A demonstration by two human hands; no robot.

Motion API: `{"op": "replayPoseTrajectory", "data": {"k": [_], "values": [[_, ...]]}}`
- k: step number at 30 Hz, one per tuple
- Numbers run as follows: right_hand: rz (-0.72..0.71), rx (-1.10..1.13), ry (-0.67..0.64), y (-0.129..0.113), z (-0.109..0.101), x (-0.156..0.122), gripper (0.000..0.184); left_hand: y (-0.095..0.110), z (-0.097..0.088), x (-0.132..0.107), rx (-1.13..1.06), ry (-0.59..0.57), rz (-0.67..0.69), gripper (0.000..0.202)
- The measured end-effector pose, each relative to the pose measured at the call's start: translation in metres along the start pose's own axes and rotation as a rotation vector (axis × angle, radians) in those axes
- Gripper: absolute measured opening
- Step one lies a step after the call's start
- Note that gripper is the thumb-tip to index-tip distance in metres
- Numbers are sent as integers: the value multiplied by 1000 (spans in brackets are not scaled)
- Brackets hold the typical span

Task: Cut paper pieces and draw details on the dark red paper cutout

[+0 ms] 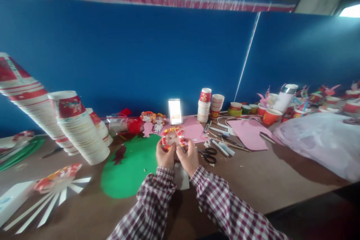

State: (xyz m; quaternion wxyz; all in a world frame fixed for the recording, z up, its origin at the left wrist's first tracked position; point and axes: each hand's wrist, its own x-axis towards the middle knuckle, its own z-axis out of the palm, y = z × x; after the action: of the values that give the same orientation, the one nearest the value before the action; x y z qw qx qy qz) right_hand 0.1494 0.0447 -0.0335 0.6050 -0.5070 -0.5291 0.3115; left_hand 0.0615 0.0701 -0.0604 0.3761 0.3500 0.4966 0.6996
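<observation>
Both hands hold a paper-cup piece [172,135] with a red, white and yellow rim folded round a pale centre. My left hand [165,156] grips its left side, and my right hand [190,157] its lower right, thumbs meeting at the near edge. Close to the right hand lie black-handled scissors [209,155] on the table. Left of the hands is a green sheet [126,176] with a dark red cut-out [119,154] on it. Beyond the held piece lies a pink sheet [194,128]. Under the wrists, a white piece [182,180] shows in part.
Tall paper-cup stacks [80,127] lean at the left, near a cup cut into strips [60,182]. Shorter cup stacks [204,105] stand at the back. Rightward are markers [221,148], another pink sheet [250,135], a white bottle [286,99] and a plastic bag [323,142]. A blue wall [157,52] bounds the table.
</observation>
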Motion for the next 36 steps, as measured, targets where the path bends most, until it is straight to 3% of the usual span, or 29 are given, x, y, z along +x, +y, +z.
{"op": "replayPoseTrajectory", "data": {"k": [5, 18, 36], "values": [[42, -34, -18, 6, -4, 6, 18, -3, -1, -1, 29, -5, 26, 54], [82, 46, -106, 11, -4, 11, 24, -1, 0, -6, 32, -43, 54, 58], [26, -26, -52, 13, -5, 10, 27, 5, 3, -9, -118, -134, -63, 58]]}}
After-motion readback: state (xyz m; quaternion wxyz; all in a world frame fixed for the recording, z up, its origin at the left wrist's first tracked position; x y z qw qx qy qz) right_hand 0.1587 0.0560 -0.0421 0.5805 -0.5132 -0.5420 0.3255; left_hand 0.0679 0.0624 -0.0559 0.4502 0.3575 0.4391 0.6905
